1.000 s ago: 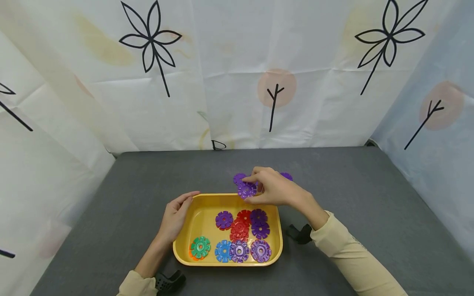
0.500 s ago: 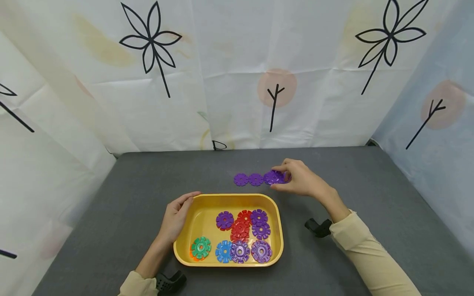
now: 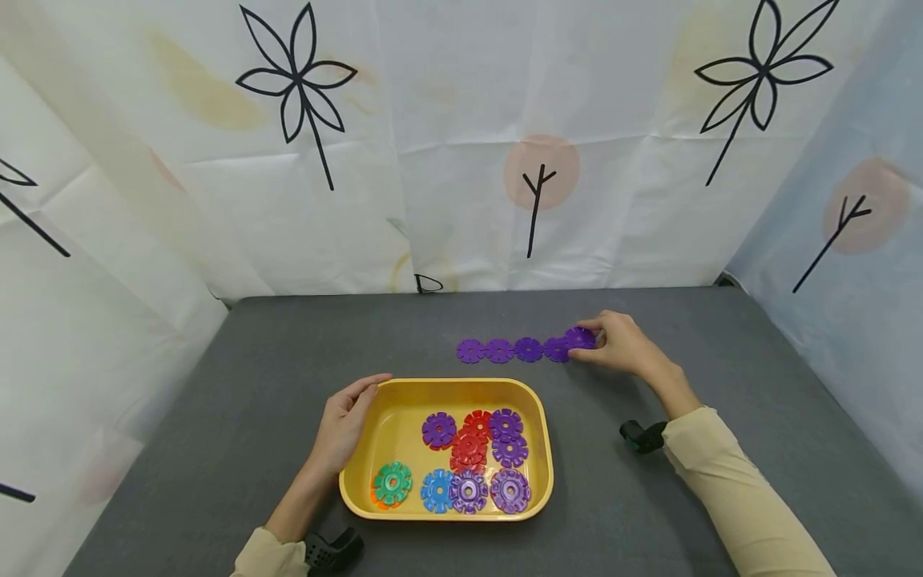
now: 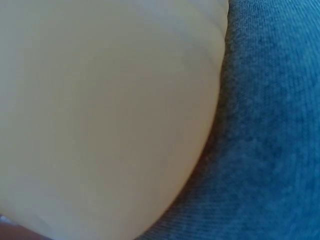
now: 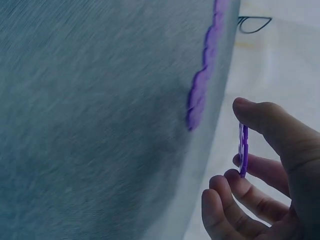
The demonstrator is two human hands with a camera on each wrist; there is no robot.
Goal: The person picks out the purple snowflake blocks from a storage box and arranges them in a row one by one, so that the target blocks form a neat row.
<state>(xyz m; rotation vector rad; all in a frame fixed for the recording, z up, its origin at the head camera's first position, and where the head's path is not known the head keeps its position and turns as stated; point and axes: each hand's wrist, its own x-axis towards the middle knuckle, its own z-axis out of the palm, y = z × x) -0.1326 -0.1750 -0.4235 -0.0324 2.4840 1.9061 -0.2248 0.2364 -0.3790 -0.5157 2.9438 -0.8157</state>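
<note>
There are two hands (left hand (image 3: 342,429), right hand (image 3: 618,344)), one yellow tray (image 3: 397,409) containing five visible purple discs (image 3: 510,490), one blue disc (image 3: 436,490), one green disc (image 3: 392,483), one orange disc (image 3: 388,506) and overlapping, uncountable red discs (image 3: 470,443), plus four row discs (image 3: 471,351) and one held disc (image 3: 579,337), all purple.

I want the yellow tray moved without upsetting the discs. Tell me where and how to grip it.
Probably best: hold the yellow tray by the rim at both short ends, coming from left and right. The left hand touches the left end; the right end is untouched. Discs lie inside, so a level, two-ended hold suits.
</note>
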